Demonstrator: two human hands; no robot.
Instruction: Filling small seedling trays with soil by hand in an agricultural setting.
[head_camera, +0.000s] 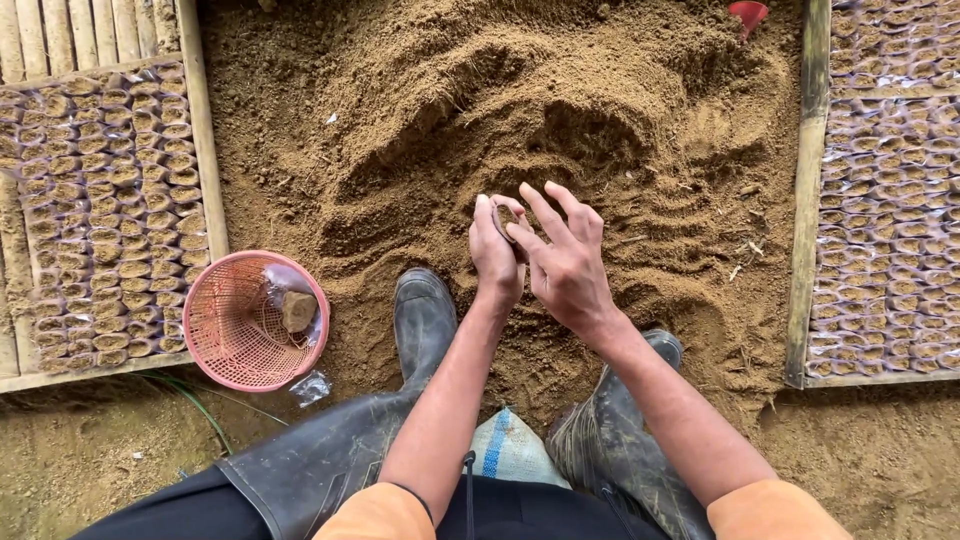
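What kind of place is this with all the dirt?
Probably a plant nursery. A big soil heap lies between wooden-framed beds packed with small soil-filled bags, and the left hand holds one such bag beside the right hand.

2 bare hands (535, 255), 2 black rubber boots (425, 320), 1 pink mesh basket (225, 340), 1 big soil heap (520, 130), 1 red funnel (748, 14), and 2 wooden-framed beds (205, 130) packed with soil-filled bags too many to count.
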